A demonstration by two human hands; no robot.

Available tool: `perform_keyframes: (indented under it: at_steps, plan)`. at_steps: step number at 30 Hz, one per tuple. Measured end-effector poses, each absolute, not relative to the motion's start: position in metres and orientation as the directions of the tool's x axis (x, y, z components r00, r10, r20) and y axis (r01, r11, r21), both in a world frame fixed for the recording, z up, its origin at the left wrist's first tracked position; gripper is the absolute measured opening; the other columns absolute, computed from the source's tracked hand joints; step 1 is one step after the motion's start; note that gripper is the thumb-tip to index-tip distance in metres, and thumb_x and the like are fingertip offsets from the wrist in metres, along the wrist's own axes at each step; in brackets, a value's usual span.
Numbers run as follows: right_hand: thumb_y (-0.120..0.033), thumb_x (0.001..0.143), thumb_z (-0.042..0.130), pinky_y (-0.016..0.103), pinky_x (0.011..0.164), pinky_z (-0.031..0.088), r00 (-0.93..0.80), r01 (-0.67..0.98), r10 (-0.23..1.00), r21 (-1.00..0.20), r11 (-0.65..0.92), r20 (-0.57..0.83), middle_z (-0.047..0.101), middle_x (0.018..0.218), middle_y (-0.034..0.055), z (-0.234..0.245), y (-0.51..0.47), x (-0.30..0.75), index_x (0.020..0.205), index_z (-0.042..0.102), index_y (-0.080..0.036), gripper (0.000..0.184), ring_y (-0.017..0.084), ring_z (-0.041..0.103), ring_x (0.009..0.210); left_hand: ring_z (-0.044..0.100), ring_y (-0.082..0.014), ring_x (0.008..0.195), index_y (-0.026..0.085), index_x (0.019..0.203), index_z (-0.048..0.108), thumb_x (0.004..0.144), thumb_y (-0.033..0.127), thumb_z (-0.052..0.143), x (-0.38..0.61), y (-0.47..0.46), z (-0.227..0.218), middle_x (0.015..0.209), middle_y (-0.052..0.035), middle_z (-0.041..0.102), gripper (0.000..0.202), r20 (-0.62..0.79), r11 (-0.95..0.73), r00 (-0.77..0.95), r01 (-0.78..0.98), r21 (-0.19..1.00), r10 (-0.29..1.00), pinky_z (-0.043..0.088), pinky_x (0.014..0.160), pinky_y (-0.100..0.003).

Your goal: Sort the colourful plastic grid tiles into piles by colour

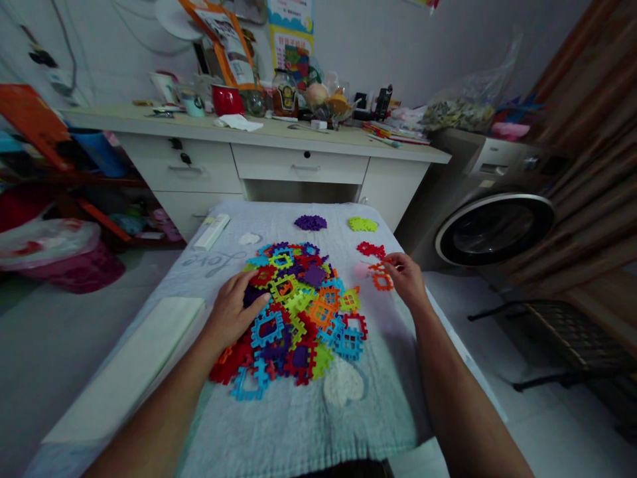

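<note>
A mixed heap of plastic interlocking building pieces (298,299) in red, blue, purple, green and orange lies on the cloth-covered table. At the heap's left edge rests my left hand (233,312), its thumb and fingers apart around dark purple pieces and nothing visibly gripped. To the right of the heap, my right hand (405,275) pinches the edge of an orange interlocking piece (382,281); its fingertips are partly hidden. Just beyond that hand sits a small red group (371,249). Farther back are a purple pile (310,222) and a lime-green pile (362,224).
A white box (212,232) lies at the table's back left, and a long white strip (129,368) runs along the left side. Behind stands a cluttered white desk (298,159). A washing machine (478,199) and a dark stool (572,332) are to the right.
</note>
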State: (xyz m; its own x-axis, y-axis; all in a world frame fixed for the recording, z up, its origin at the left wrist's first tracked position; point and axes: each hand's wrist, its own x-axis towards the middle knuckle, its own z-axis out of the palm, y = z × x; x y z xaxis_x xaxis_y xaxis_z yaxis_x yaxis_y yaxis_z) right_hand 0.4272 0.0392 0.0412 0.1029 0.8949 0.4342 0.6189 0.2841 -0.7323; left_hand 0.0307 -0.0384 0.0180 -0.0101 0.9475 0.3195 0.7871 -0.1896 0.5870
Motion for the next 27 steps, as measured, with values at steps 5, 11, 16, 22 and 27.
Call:
perform_keyframes:
  at_steps: [5,11,16,22,27]
  plan:
    - [-0.019,0.071,0.054,0.032,0.072,0.042,0.140,0.843,0.845,-0.510,0.172,0.516,0.059,0.078,0.0056,0.041,0.041,0.456,0.081,0.063,-0.017,0.014,0.019,0.053,0.073,0.048,-0.0301,0.126,0.020,0.130,0.050,0.086,0.058,0.049,0.030,-0.038,0.019,0.133,-0.0123,0.053,0.058,0.327,-0.200,-0.006,0.782,0.591,0.945,0.036,0.110,-0.050]
    - [-0.014,0.070,0.056,0.029,0.070,0.038,-0.034,0.948,0.946,-0.290,0.133,0.322,0.058,0.076,0.0059,0.036,0.040,0.451,0.078,0.065,-0.016,0.012,0.018,0.051,0.072,0.048,-0.0289,0.127,0.022,0.132,0.049,0.087,0.056,0.050,0.029,-0.038,0.017,0.135,-0.0113,0.052,0.056,0.347,-0.227,0.012,0.778,0.586,0.938,0.036,0.111,-0.050]
    - [-0.018,0.070,0.063,0.027,0.072,0.039,-0.135,0.933,0.976,-0.310,0.183,0.169,0.060,0.085,0.0058,0.034,0.034,0.450,0.091,0.069,-0.016,0.022,0.016,0.052,0.076,0.046,-0.0293,0.128,0.020,0.132,0.049,0.087,0.058,0.049,0.028,-0.038,0.014,0.136,-0.0121,0.051,0.059,0.327,-0.206,0.003,0.783,0.587,0.945,0.035,0.111,-0.050]
    - [-0.004,0.068,0.058,0.029,0.081,0.039,-0.149,0.936,0.977,-0.299,0.189,0.150,0.062,0.087,0.0073,0.032,0.036,0.457,0.081,0.069,-0.016,0.021,0.019,0.055,0.086,0.046,-0.0288,0.130,0.020,0.133,0.048,0.088,0.057,0.048,0.027,-0.038,0.014,0.137,-0.0121,0.050,0.059,0.338,-0.221,0.017,0.787,0.576,0.941,0.035,0.112,-0.049]
    - [-0.002,0.069,0.052,0.032,0.084,0.040,-0.112,0.936,0.969,-0.305,0.178,0.222,0.061,0.089,0.0101,0.035,0.038,0.449,0.075,0.067,-0.015,0.021,0.021,0.055,0.088,0.046,-0.0288,0.130,0.020,0.133,0.048,0.087,0.058,0.049,0.026,-0.038,0.015,0.138,-0.0119,0.050,0.060,0.335,-0.221,0.020,0.787,0.575,0.942,0.036,0.111,-0.048]
